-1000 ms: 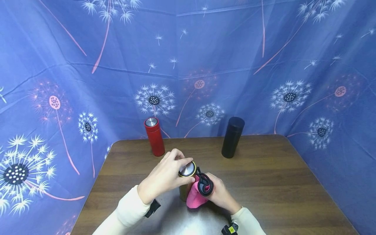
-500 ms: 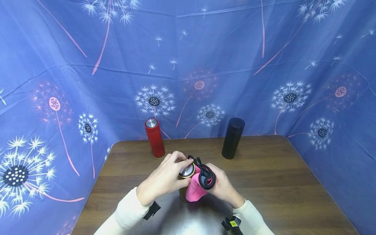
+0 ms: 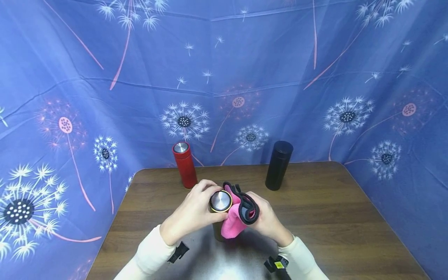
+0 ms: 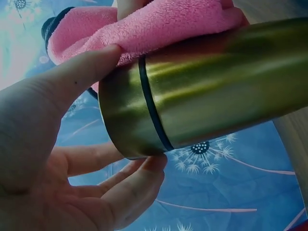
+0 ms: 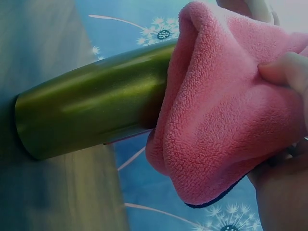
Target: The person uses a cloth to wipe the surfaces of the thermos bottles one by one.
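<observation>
A blue dandelion-print curtain [image 3: 297,42] hangs beyond the gold bottle [image 4: 216,86], which stands upright on the wooden bench [image 3: 336,221] with a red bottle [image 3: 186,166] behind it to the left and a black bottle [image 3: 278,166] behind it to the right. Against the gold bottle's right side, near its top, a bunched, dark-edged pink cloth [image 3: 233,224] is gripped in the person's right hand [image 3: 268,221], while the left hand [image 3: 191,212] pinches the gold bottle's top between thumb and fingers.
</observation>
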`<state>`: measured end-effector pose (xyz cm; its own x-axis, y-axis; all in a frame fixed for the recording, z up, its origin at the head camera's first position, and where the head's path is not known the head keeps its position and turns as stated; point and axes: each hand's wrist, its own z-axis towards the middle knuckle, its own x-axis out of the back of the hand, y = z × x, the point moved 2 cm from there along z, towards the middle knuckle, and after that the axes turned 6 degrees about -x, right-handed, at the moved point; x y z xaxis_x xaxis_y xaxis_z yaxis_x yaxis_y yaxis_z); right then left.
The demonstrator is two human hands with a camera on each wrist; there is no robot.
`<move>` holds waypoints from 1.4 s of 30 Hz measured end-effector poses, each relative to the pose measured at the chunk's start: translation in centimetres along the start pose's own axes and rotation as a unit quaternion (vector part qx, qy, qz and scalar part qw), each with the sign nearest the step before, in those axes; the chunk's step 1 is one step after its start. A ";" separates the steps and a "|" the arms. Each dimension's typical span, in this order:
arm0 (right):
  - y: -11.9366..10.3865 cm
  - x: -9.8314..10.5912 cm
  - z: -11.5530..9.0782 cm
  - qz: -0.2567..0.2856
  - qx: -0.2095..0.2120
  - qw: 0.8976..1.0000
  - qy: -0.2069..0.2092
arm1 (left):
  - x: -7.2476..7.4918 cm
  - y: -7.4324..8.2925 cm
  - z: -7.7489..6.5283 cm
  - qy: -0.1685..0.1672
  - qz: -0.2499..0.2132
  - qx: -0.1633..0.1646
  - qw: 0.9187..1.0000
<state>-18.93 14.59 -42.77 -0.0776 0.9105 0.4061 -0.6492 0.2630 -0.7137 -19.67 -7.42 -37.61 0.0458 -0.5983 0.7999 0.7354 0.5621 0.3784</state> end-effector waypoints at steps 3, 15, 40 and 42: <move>-1.2 0.2 0.4 0.000 -0.001 1.000 0.001 | 0.2 -0.1 0.1 -0.007 0.002 0.016 1.000; 4.2 -2.5 -2.9 -0.006 -0.020 1.000 0.000 | 0.1 0.0 -0.1 -0.030 0.014 0.019 0.999; 3.6 -3.9 -4.4 -0.034 -0.033 0.999 0.017 | 0.2 0.8 0.3 -0.047 0.036 -0.002 0.998; 3.3 -3.7 -4.1 -0.028 -0.036 0.999 0.015 | 0.1 0.7 0.3 -0.044 0.031 -0.010 0.998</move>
<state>-17.73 13.44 -48.95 -0.0202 0.9028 0.4296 -0.5951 0.3344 -0.7308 -19.31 -6.93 -37.11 0.0320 -0.5093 0.8600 0.7470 0.5838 0.3179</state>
